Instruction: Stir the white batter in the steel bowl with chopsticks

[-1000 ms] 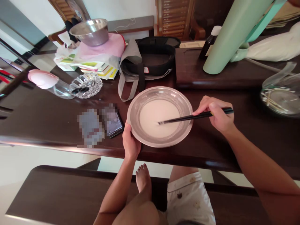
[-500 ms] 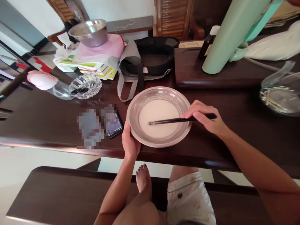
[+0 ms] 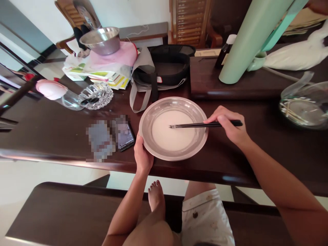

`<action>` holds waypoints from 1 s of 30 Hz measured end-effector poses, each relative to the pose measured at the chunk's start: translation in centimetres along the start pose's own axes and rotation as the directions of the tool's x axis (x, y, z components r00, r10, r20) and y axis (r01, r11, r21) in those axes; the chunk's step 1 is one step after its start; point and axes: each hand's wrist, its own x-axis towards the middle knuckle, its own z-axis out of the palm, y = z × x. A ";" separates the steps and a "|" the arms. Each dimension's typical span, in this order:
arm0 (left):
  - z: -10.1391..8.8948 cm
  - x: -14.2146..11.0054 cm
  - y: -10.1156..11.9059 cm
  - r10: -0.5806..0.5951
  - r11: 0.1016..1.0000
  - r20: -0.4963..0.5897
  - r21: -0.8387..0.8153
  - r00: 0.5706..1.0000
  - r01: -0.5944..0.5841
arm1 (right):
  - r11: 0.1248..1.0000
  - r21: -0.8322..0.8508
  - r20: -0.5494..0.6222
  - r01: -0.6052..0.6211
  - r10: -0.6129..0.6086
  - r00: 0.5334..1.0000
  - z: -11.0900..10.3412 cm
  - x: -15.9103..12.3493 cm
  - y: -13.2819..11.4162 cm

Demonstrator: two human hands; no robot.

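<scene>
A shallow steel plate [image 3: 150, 118] holding a white liquid sits on the dark wooden table [image 3: 256, 143] near its front edge. My left hand [image 3: 142, 157] grips the plate's near left rim. My right hand [image 3: 229, 130] is closed on a pair of black chopsticks [image 3: 197, 125], which lie almost level with their tips in the white liquid near the plate's middle.
Left of the plate lie a phone [image 3: 124, 135] and a blurred card. Behind are a glass ashtray [image 3: 97, 95], a pink-capped bottle [image 3: 52, 90], a black bag [image 3: 164, 66], a steel bowl [image 3: 101, 40] on books, a green cylinder [image 3: 243, 44], and a glass container [image 3: 303, 107] at right.
The chopstick tips swept left across the liquid, then back toward the middle and farther up. My right hand shifted left with them. My left hand stayed on the rim.
</scene>
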 end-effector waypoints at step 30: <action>0.5 -0.2 0.7 0.135 0.959 -0.031 0.255 0.990 -0.122 | 0.897 0.382 0.184 -0.223 0.163 0.969 1.4 1.3 -3.0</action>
